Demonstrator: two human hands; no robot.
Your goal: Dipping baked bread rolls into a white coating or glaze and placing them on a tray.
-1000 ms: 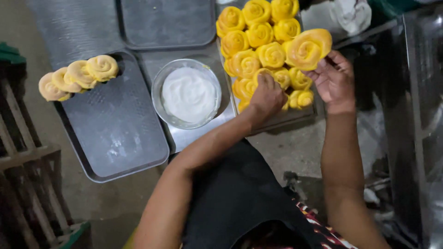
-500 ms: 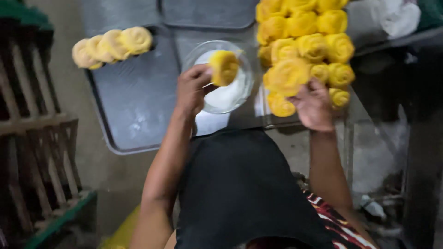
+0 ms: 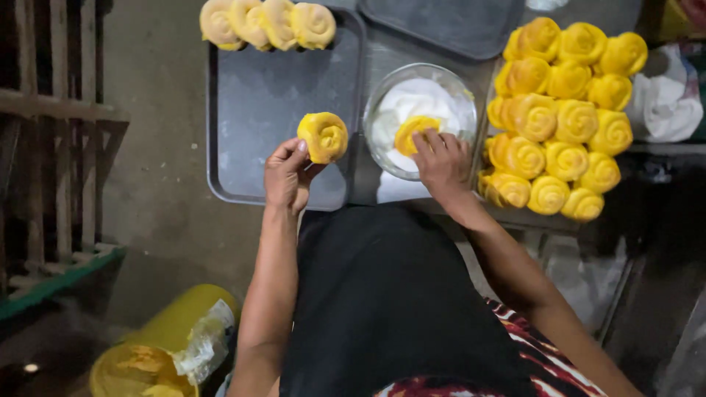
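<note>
Four pale sugared rolls [image 3: 268,22] sit in one row along the far edge of the grey tray [image 3: 250,140]. One yellow roll [image 3: 323,136] is pinched in the left hand [image 3: 288,175]. One more yellow roll [image 3: 413,132] lies in the single glass bowl [image 3: 460,92] of white sugar, under the right hand [image 3: 441,162]. The packed batch of yellow rolls [image 3: 562,110] at the right edge of the worktop counts about seventeen. Three trays are seen in all, counting the empty tray [image 3: 448,26] at the far edge. One yellow tub [image 3: 158,345] stands on the floor.
</note>
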